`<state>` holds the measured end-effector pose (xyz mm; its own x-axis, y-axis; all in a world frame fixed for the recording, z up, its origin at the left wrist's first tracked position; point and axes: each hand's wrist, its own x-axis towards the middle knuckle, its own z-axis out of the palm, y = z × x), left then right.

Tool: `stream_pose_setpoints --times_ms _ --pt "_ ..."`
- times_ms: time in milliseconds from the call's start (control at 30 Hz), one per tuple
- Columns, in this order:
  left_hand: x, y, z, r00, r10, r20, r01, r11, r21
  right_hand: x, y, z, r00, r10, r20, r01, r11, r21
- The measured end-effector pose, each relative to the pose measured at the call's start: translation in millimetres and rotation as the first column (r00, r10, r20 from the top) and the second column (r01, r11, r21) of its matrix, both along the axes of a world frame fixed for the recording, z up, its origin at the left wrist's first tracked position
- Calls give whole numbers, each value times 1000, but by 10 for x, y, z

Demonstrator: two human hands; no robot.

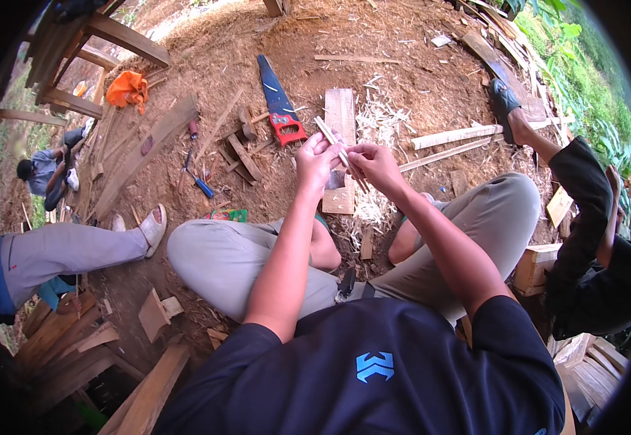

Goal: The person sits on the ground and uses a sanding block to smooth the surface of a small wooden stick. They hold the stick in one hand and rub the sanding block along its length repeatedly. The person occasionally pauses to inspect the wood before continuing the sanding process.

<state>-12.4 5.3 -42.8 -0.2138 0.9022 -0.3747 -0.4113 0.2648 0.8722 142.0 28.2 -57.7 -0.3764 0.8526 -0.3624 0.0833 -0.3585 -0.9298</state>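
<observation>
Both hands are raised over the ground between my bent knees. My left hand (316,162) is closed around thin pale wooden sticks (326,130), whose far ends stick out past my fingers. At the near end of the same sticks, the fingers of my right hand (375,167) are pinched together. How many sticks there are I cannot make out. Under my hands lies a flat wooden board (339,109), with a greyish metal piece (335,179) on it, partly hidden. A handsaw (277,94) with a red handle rests on the dirt just beyond my left hand.
Wood shavings (381,123) are heaped right of the board. A blue-handled tool (203,187), a wooden mallet-like piece (246,123) and long planks (149,156) lie left. Another person's leg (83,250) reaches in at left, a sandalled foot (505,109) at right. An orange cloth (127,90) lies far left.
</observation>
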Motion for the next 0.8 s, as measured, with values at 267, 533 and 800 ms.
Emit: stream_pose_setpoints --times_ms 267,533,800 --pt "-124 26 -3 984 -169 -52 168 985 -25 -8 -2 -27 999 20 -29 -21 999 -50" --pt "-155 23 -101 985 -166 -41 165 986 -27 4 6 7 995 98 -18 -99 990 -99" --pt "-107 1 8 989 -136 -59 133 989 -63 5 -7 7 996 63 -60 -68 993 -92"
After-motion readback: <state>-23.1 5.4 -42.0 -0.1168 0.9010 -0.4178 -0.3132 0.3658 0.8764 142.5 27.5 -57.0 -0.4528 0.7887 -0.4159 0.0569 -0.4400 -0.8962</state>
